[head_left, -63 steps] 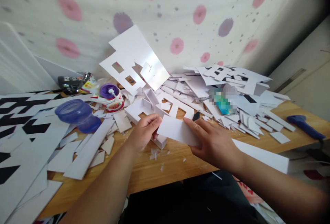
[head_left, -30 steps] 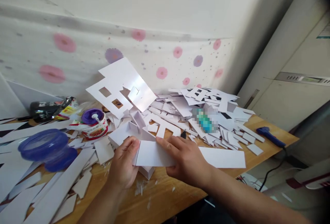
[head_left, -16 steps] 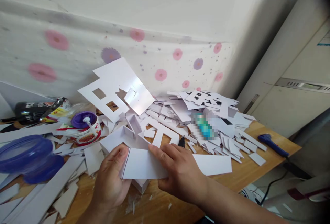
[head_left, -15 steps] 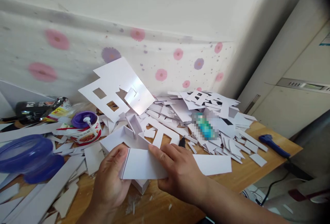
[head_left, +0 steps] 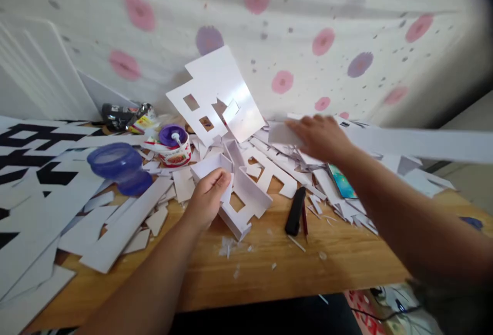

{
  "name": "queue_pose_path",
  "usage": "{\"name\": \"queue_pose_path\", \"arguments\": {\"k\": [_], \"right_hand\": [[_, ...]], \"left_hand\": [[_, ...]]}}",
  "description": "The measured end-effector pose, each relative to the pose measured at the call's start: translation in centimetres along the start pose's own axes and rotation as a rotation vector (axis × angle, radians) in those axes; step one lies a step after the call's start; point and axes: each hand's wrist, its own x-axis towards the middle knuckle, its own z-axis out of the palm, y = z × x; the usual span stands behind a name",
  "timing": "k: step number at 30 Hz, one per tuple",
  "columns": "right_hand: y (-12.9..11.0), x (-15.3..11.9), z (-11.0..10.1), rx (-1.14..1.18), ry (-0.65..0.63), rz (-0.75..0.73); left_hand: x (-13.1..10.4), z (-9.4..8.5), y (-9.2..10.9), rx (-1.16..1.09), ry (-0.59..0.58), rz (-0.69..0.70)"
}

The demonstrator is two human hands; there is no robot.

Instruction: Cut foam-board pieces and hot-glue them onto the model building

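My left hand (head_left: 210, 196) is closed, thumb against fingers, on a small white foam board piece (head_left: 227, 189). It is in front of a white box-like foam board part (head_left: 246, 217) with cut-out openings, standing on the table. My right hand (head_left: 321, 137), smeared by motion, is over the scrap pile at the right with its fingers on a long white foam board strip (head_left: 423, 144). That strip reaches toward the right edge of the view. A black utility knife (head_left: 296, 211) lies between my hands, beside a thin dark red pencil-like stick (head_left: 305, 221).
A large white panel with window openings (head_left: 246, 114) leans at the back. Left of it are a red-and-white tub (head_left: 175, 156) with a purple lid and a translucent blue container (head_left: 119, 165). A phone (head_left: 342, 182) lies among white scraps under my right forearm. The wooden table (head_left: 269, 273) has small offcuts.
Both hands were together on the strip. My right hand has carried it up and right, while my left hand keeps a small piece. The view has turned left and down.
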Motion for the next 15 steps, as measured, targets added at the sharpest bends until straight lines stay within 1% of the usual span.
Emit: {"name": "queue_pose_path", "arguments": {"k": [1,2,4,5,7,10,12,13,14,15], "right_hand": [[1.9,1.3,0.7,-0.03,-0.013,0.02],[3.6,2.4,1.4,-0.038,-0.013,0.071],[5.6,3.3,2.6,-0.014,-0.01,0.13],[6.0,3.3,3.1,0.026,0.023,0.167],[5.6,2.2,3.9,0.134,0.133,0.208],[3.3,-1.5,5.3,0.296,0.337,0.18],[1.6,-5.2,6.5,0.337,0.357,0.156],[1.0,-7.4,7.2,0.38,0.368,0.171],[0.6,-9.7,7.8,0.42,0.37,0.227],[0.5,-12.1,8.4,0.446,0.354,0.315]], "left_hand": [[-0.1,0.0,0.1,0.045,-0.054,-0.008],[-0.1,-0.1,0.2,0.079,-0.111,-0.022],[-0.2,0.0,0.5,0.127,-0.202,-0.051],[-0.2,0.0,0.6,0.148,-0.23,-0.063],[-0.1,0.2,0.6,0.189,-0.244,-0.075],[0.1,0.4,0.4,0.2,-0.205,-0.063],[0.2,0.5,0.2,0.217,-0.182,-0.038],[0.2,0.5,0.3,0.246,-0.176,-0.03],[0.2,0.5,0.3,0.302,-0.178,-0.035],[0.2,0.5,0.3,0.369,-0.185,-0.047]]}}
